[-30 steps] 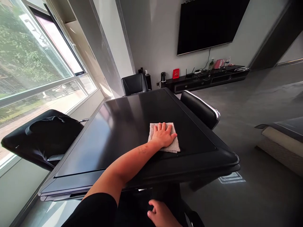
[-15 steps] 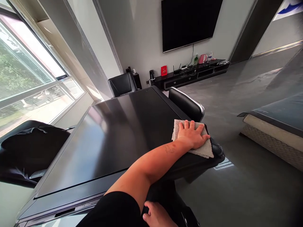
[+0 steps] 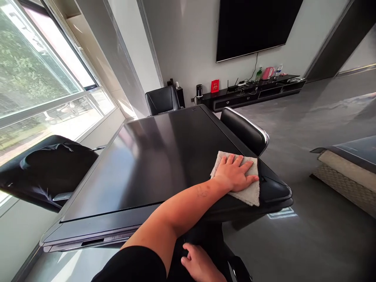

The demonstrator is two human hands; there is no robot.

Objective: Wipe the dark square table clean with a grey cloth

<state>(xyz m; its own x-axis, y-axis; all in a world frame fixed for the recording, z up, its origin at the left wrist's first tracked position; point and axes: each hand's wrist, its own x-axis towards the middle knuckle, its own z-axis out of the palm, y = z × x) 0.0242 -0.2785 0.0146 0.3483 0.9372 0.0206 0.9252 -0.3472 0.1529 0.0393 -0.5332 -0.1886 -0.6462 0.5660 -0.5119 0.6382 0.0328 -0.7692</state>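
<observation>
My left hand [image 3: 234, 174] lies flat on a folded beige cloth [image 3: 252, 194], palm down with its fingers spread. The cloth rests on the right side of a glossy black table [image 3: 152, 156], near its right-hand corner. My left forearm reaches across the table's near edge from the lower left. Low in the picture, my right hand [image 3: 202, 263] is in front of my dark clothing, apart from the table. Its fingers are curled in, and nothing shows in them.
Black chairs stand at the table's left [image 3: 44, 168], far end [image 3: 163, 100] and right side [image 3: 245, 129]. A low black TV cabinet [image 3: 235, 102] stands by the wall under a television [image 3: 258, 29]. At the right, a padded piece of furniture [image 3: 349, 164] sits on the grey floor.
My left hand and the cloth have slid left along the table, away from its right-hand corner, which now shows more. The cloth has turned a little. The camera's view has shifted left.
</observation>
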